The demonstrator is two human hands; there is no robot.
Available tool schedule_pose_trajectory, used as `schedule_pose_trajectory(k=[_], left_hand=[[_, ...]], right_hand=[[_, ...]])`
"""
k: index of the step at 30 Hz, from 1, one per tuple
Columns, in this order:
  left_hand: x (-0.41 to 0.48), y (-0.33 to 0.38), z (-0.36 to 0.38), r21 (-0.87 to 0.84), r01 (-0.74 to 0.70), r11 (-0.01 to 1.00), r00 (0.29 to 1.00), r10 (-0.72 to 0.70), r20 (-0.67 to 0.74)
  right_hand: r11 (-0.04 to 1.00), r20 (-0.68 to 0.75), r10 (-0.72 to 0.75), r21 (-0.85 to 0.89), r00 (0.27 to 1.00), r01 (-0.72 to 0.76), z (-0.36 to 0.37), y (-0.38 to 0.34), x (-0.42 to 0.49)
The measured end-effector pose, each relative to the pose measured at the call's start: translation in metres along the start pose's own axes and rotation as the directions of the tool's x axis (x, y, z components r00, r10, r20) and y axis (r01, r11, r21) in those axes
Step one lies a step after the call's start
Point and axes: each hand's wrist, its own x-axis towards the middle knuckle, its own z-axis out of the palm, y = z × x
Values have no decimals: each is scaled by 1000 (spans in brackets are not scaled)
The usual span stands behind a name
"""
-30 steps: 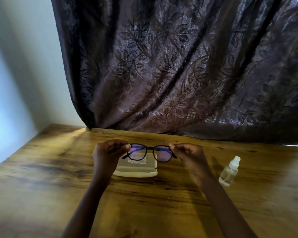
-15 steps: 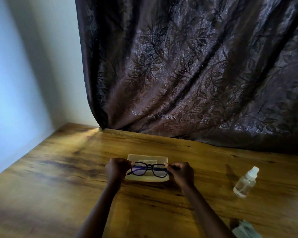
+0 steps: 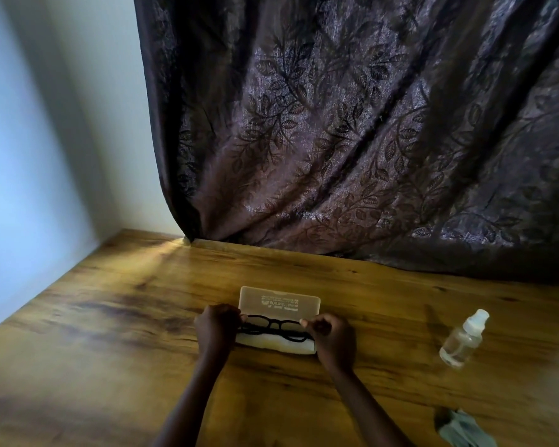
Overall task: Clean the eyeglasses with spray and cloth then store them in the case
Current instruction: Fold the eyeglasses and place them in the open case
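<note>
In the head view, the black eyeglasses (image 3: 273,329) lie across the open clear case (image 3: 279,306) on the wooden counter (image 3: 110,333), the left hand (image 3: 215,329) pinching their left end and the right hand (image 3: 331,338) their right end. Print on the raised lid is too blurred to read. A spray bottle (image 3: 463,340) stands well right, a grey cloth (image 3: 463,429) nearer.

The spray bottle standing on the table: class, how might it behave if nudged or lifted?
The spray bottle looks tall and narrow, so a sideways push would probably tip it. Its clear body seems nearly empty, so likely light. Once on its rounded side, it may roll across the smooth table.
</note>
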Motion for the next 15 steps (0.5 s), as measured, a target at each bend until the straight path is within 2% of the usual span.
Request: schedule_pose_trajectory(k=[5,8,11,15], left_hand=[[-6,-11,-3,-76,21,997,996,-15,83],[-6,-16,-6,-150,94,984,986,-71,152],[-3,-20,-5,-220,185,958,974,-149,171],[-4,-15,2,-299,209,931,967,-151,204]], right_hand=[[997,-41,-20,72,999,23,0,2,-4],[996,-14,11,93,1000,-10,-3,4,-3],[973,24,143,180,989,-145,-5,6,-2],[887,115,322,310,940,-342,-12,8,2]])
